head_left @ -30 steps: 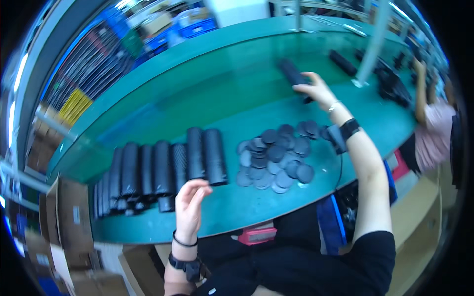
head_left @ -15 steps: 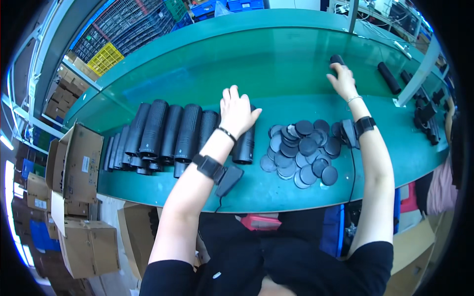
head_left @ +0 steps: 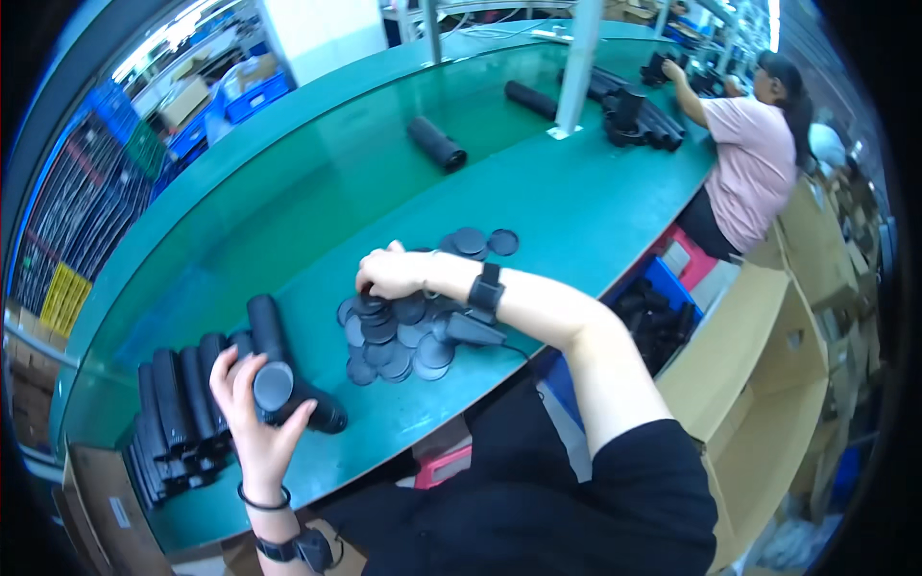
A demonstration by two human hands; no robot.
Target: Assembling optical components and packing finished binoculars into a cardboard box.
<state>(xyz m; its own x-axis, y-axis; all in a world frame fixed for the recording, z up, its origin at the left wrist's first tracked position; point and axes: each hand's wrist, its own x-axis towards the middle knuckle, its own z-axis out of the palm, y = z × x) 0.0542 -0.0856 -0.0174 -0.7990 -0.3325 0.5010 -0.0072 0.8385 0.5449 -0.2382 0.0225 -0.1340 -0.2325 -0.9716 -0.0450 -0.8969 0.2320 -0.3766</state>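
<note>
My left hand [head_left: 252, 408] curls around the end of a black cylindrical tube, thumb on one side and fingers on the other. A round grey disc face [head_left: 274, 387] shows at that end, facing up. Over the pile of flat round black discs [head_left: 394, 350], my right hand [head_left: 392, 273] pinches at a dark disc [head_left: 370, 303] with its fingertips pointing down. Its fingers partly hide that disc. Beside my left hand, several black textured tubes [head_left: 173, 394] lie stacked in a row. Another tube [head_left: 269, 331] lies just beyond it.
A single black tube [head_left: 437, 144] lies on the green belt, with another [head_left: 531, 99] farther along. Near more black parts [head_left: 643, 125], a co-worker in a pink shirt [head_left: 754, 168] sits at right. A metal post [head_left: 579, 67] stands on the table. Open cardboard boxes [head_left: 768, 384] flank the bench.
The view has swung to the right. My right hand has left the tube on the belt and come to the discs. My left hand has gone from resting over the tubes to holding one.
</note>
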